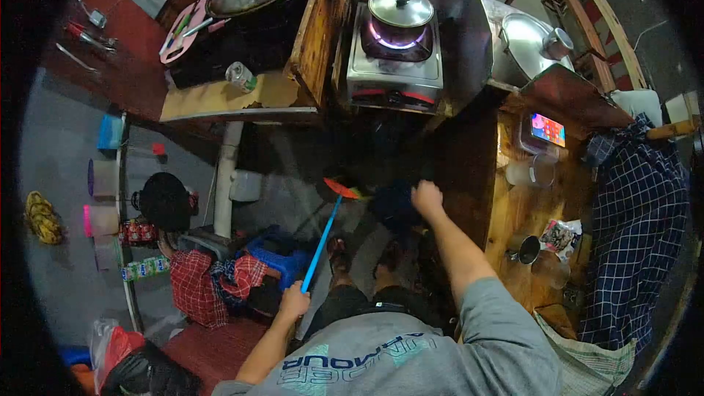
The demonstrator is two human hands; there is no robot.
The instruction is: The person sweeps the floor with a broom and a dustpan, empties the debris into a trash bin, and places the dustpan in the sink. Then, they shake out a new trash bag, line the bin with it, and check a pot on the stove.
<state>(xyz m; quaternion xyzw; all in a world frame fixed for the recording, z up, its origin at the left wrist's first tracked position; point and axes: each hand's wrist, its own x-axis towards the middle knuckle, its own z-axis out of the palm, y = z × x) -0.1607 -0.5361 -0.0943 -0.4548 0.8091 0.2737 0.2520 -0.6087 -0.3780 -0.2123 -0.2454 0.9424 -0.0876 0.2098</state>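
My left hand (295, 301) is wrapped round the blue handle of a broom (320, 246). The broom slants away from me to its orange head (342, 188), low over the grey floor between the stove and my feet. My right hand (427, 198) is closed in a fist, held out in front of the wooden counter's left side. Right beside that fist is a dark blue object (394, 204), its shape lost in shadow. What the fist holds is hidden from view.
Ahead, a lidded pot (401, 9) sits over a lit burner on the gas stove (396, 77). A wooden counter (506, 198) at the right bears a lit phone (548, 130) and a dark mug (526, 251). A blue stool (282, 253) and a rack of goods are at the left.
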